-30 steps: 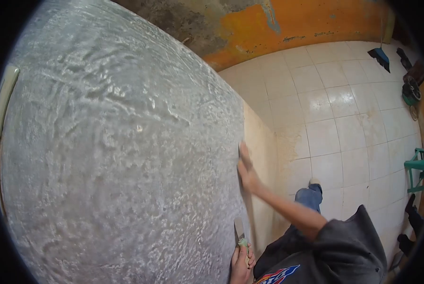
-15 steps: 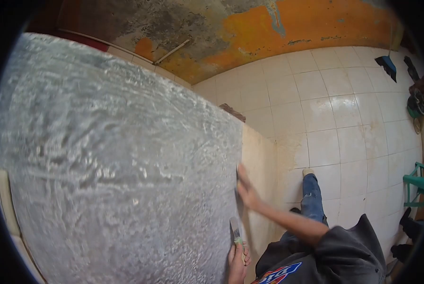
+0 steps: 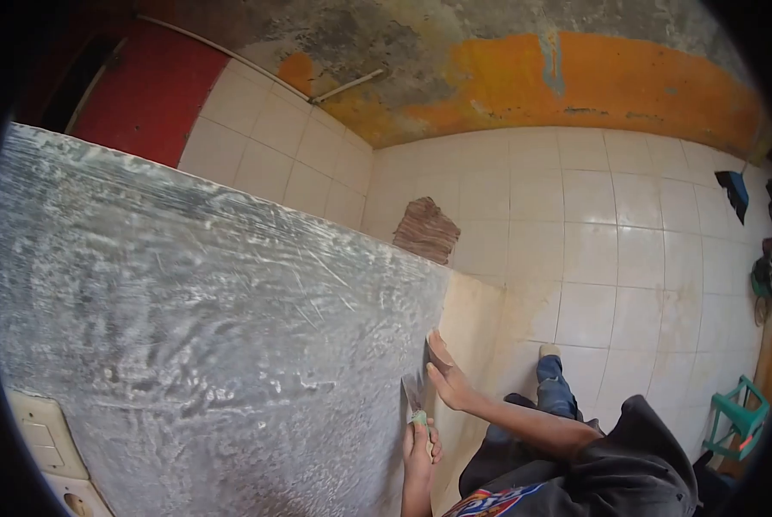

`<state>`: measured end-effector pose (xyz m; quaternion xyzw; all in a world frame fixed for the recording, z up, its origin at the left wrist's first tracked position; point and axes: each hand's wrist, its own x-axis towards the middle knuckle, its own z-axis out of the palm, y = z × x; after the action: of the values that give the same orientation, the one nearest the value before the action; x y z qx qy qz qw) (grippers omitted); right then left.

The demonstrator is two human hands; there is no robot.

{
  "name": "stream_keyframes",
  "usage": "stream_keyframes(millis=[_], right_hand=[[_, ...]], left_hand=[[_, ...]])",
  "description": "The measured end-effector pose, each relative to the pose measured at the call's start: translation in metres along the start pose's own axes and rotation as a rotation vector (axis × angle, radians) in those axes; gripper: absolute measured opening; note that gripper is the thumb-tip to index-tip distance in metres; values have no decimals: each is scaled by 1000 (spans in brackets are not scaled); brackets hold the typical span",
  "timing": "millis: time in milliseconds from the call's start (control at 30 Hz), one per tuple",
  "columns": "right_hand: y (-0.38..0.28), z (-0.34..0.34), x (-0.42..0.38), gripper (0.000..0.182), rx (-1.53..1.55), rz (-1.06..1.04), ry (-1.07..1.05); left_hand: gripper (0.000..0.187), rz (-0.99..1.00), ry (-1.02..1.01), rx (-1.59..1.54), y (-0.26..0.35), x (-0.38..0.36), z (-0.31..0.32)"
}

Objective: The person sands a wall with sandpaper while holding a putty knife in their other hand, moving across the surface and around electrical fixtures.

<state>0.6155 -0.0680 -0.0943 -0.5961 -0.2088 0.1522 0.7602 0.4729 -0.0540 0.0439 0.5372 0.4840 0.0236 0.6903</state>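
My left hand [image 3: 420, 445] is wrapped round the green handle of a putty knife [image 3: 413, 393], whose metal blade points up along the corner of a grey plastered wall [image 3: 231, 345]. Just above the blade, my right hand [image 3: 447, 373] lies flat with straight fingers along the same vertical corner, where the grey face meets the beige end face [image 3: 472, 314]. A dark grey patch shows on the back of this hand. Its palm and whatever lies beneath it are hidden.
A switch plate [image 3: 48, 435] sits on the wall at lower left. On the tiled floor [image 3: 588, 258] lies a brown striped cloth [image 3: 426, 229]. A green plastic stool [image 3: 737, 418] and a blue dustpan-like object [image 3: 734, 194] are at right. A red panel [image 3: 149, 95] stands behind the wall.
The view has tilted up, showing more of the cloth, red panel and switch plate. My left hand has brought the putty knife up closer to my right hand, which stays on the corner.
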Motion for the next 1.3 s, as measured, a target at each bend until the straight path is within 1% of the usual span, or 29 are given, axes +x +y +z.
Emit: stream_keyframes(millis=[67, 100, 133, 167, 200, 267, 300, 333, 367, 433, 467, 533, 567, 600, 667, 733, 767, 833, 867, 900, 933, 967, 1000, 1033, 1067, 1133, 1200, 1233, 1300], right_hand=[[-1, -4, 12, 59, 57, 36, 0], [1, -14, 37, 58, 5, -54, 49], [-16, -26, 73, 57, 28, -106, 97], [-39, -36, 101, 56, 50, -158, 148], [-53, -40, 118, 56, 58, -182, 125], [-79, -42, 136, 56, -49, -224, 139], [-89, -35, 128, 57, -45, -259, 178], [-76, -24, 112, 59, -48, -264, 191], [-64, -12, 86, 60, -42, -130, 121], [-79, 5, 40, 61, -118, -136, 0], [-86, 7, 45, 61, -122, -152, -4], [-104, 7, 67, 62, -173, -291, 86], [-119, 0, 89, 61, -189, -392, 89], [-146, -7, 113, 61, -201, -417, 86], [-199, -12, 142, 64, -269, -648, 97], [-213, -2, 136, 68, -331, -697, 64], [-212, 4, 131, 72, -381, -725, 36], [-168, 20, 92, 78, -394, -709, -46], [-144, 27, 69, 81, -376, -666, -70], [-124, 32, 51, 82, -368, -625, -96], [-128, 32, 58, 82, -359, -644, -119], [-135, 31, 66, 83, -372, -699, -85], [-145, 29, 77, 84, -384, -751, -50], [-171, 26, 104, 82, -401, -862, -22], [-211, 20, 132, 82, -413, -911, -39], [-284, 14, 166, 81, -420, -974, -86], [-325, 12, 185, 81, -518, -1100, -99], [-321, 13, 187, 81, -512, -1114, -124], [-287, 10, 177, 80, -592, -1123, -162]], left_hand=[[34, 46, 12, 1, 5, 2, 8], [36, 89, 27, 9, 8, 4, 9], [36, 118, 48, -1, 12, 4, 8], [38, 153, 25, 20, 14, 5, 8], [41, 187, -2, 35, 17, 6, 8], [44, 233, 0, 49, 22, 4, 6], [44, 248, -1, 37, 26, 2, 7], [45, 264, -11, 23, 31, 2, 11], [45, 286, -22, 7, 37, 2, 15], [46, 336, -58, -17, 49, -4, 17], [46, 351, -61, -25, 54, -6, 18], [46, 404, -105, -65, 62, -12, 17], [46, 419, -112, -74, 64, -14, 13], [43, 462, -127, -81, 67, -15, 8], [41, 522, -147, -113, 72, -16, 6], [44, 595, -157, -158, 77, -20, 4], [44, 607, -157, -161, 79, -20, 4], [36, 565, -8, -163, 82, -24, 8], [33, 547, 71, -170, 84, -26, 10], [33, 561, 88, -185, 77, -19, 5], [34, 628, 138, -132, 62, -6, -5], [35, 693, 191, -81, 66, -6, -3], [35, 707, 211, -102, 67, -10, 1], [36, 673, 137, -179, 89, -32, 16], [36, 640, 61, -260, 106, -47, 28], [37, 635, 93, -305, 122, -56, 41], [38, 625, 123, -346, 128, -56, 54], [40, 659, 134, -356, 129, -53, 60], [42, 692, 158, -393, 132, -51, 73]])
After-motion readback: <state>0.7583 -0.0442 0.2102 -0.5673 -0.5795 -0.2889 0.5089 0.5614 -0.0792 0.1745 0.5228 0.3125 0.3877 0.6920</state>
